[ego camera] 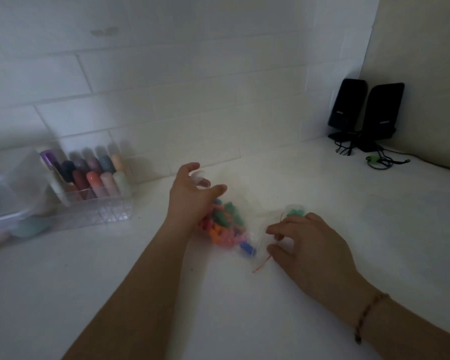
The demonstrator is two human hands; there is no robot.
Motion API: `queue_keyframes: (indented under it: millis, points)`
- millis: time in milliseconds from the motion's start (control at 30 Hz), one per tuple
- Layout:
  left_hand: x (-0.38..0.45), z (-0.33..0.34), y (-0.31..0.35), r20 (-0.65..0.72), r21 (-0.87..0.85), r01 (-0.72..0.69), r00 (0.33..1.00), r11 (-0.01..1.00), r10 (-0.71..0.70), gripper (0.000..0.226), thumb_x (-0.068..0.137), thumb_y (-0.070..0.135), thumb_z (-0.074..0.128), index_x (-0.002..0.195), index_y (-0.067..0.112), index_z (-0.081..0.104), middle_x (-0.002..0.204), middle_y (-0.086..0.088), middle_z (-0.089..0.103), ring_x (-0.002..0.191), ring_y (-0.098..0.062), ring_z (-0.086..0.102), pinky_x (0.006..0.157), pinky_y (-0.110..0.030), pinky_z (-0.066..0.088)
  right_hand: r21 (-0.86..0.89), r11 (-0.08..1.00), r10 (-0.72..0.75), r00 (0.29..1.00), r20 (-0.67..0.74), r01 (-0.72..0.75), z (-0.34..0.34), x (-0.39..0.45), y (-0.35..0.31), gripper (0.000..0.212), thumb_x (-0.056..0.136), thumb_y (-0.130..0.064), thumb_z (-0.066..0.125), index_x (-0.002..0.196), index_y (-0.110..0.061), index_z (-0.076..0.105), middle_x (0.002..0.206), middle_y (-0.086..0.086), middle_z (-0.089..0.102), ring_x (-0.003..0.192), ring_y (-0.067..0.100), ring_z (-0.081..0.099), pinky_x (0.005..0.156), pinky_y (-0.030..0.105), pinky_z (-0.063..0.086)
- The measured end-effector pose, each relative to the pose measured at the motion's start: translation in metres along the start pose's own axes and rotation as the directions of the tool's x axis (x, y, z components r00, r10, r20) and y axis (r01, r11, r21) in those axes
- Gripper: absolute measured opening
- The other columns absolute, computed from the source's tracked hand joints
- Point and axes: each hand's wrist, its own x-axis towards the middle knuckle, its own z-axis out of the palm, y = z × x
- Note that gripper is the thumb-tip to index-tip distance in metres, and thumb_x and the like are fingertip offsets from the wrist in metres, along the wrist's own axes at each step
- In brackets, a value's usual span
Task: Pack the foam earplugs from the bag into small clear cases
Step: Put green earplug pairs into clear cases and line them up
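Head view, dim and soft. White counter (322, 203) against a tiled wall. Clear bag (247, 224) lies at centre, between the hands, its mouth with the red seal line toward the right. Foam earplugs (225, 226) are heaped inside, mixed colours, mostly at the bag's left end.

Left hand (192, 196) reaches over the far left end of the bag with a small clear case (199, 177) pinched in its fingertips, thumb stretched right above the earplugs; probably held close so it can be filled straight from the bag. Forearm runs up from near left.

Right hand (307, 242) sits at the bag's mouth, fingers curled, seemingly pinching the film to hold it open. Just beyond it stands a case with green earplugs (294, 211), likely already packed.

Far left: a clear organiser (96, 203) of coloured capsule shapes. Far right: two black speakers (366, 110).
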Motion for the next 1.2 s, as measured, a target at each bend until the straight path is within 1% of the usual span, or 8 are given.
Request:
queue_keyframes:
  millis: [200,300,533,733,867,967,1100,1200]
  points:
    - [-0.011,0.003,0.007,0.114,-0.107,0.080,0.991,0.991,-0.068,0.067,0.075,-0.002,0.077,0.131,0.015,0.043,0.107,-0.011,0.056,0.054,-0.019,0.070,0.038,-0.026,0.048,0.027,0.998,-0.052,0.991,-0.121,0.055,-0.012,0.002,0.003,0.041,0.058,0.000,0.079,0.083,-0.033,0.075,0.080,-0.016,0.067,0.068,0.012,0.058,0.063,0.019,0.046]
    - [-0.007,0.001,0.007,0.178,-0.213,0.112,0.981,0.971,-0.074,0.066,0.072,-0.004,0.078,0.130,0.011,0.048,0.091,-0.010,0.059,0.056,-0.014,0.065,0.049,-0.020,0.049,0.130,0.991,-0.018,0.997,-0.076,0.028,-0.013,0.004,0.009,0.039,0.067,0.003,0.073,0.083,-0.033,0.075,0.081,-0.017,0.060,0.070,0.006,0.053,0.060,0.013,0.037]
    - [0.004,-0.009,0.002,0.375,-0.539,0.234,0.927,0.809,-0.019,0.068,0.067,-0.022,0.062,0.125,0.014,0.059,0.092,-0.007,0.059,0.065,-0.016,0.064,0.065,-0.024,0.057,0.309,0.951,0.023,0.994,-0.110,0.012,-0.019,0.005,0.015,0.037,0.071,-0.001,0.068,0.084,-0.035,0.073,0.074,-0.015,0.051,0.068,-0.002,0.051,0.057,0.009,0.036]
    - [0.003,-0.011,-0.001,0.542,-0.611,0.310,0.835,0.728,0.099,0.079,0.054,-0.012,0.065,0.129,0.013,0.057,0.090,-0.005,0.059,0.071,-0.016,0.061,0.068,-0.024,0.055,0.359,0.931,-0.035,0.994,-0.107,0.072,-0.020,0.006,0.015,0.014,0.077,-0.024,0.073,0.087,-0.033,0.076,0.085,-0.015,0.053,0.077,0.000,0.056,0.065,0.014,0.044]
    - [-0.004,-0.005,0.003,0.563,-0.587,0.338,0.823,0.736,0.071,0.074,0.062,-0.017,0.054,0.130,0.010,0.055,0.089,-0.008,0.056,0.063,-0.018,0.060,0.061,-0.027,0.056,0.403,0.915,-0.042,0.999,0.000,0.038,-0.015,0.006,0.011,0.011,0.076,-0.037,0.067,0.084,-0.038,0.075,0.102,-0.016,0.055,0.093,0.006,0.060,0.077,0.034,0.053]
    - [-0.013,0.004,0.009,0.538,-0.596,0.355,0.843,0.721,0.030,0.078,0.061,-0.021,0.057,0.133,0.009,0.052,0.089,-0.010,0.053,0.058,-0.020,0.060,0.055,-0.027,0.055,0.487,0.873,-0.062,0.997,0.048,0.031,-0.016,0.006,0.003,0.027,0.074,-0.024,0.069,0.082,-0.050,0.070,0.102,-0.018,0.055,0.097,0.012,0.061,0.080,0.041,0.054]
    - [-0.021,0.015,0.013,0.471,-0.583,0.372,0.879,0.722,-0.071,0.067,0.072,-0.020,0.051,0.131,0.011,0.053,0.097,-0.012,0.053,0.057,-0.019,0.061,0.053,-0.026,0.054,0.400,0.916,-0.041,0.995,0.089,0.002,-0.018,0.005,-0.002,0.050,0.080,0.002,0.062,0.086,-0.048,0.059,0.098,-0.029,0.049,0.094,0.002,0.052,0.083,0.024,0.046]
    - [-0.023,0.023,0.010,0.407,-0.591,0.376,0.903,0.714,-0.139,0.062,0.077,-0.022,0.050,0.128,0.012,0.055,0.095,-0.011,0.055,0.055,-0.019,0.061,0.052,-0.026,0.053,0.379,0.925,-0.033,0.998,0.050,0.012,-0.013,0.005,-0.002,0.044,0.079,0.004,0.058,0.092,-0.037,0.065,0.101,-0.016,0.053,0.093,0.009,0.053,0.082,0.025,0.046]
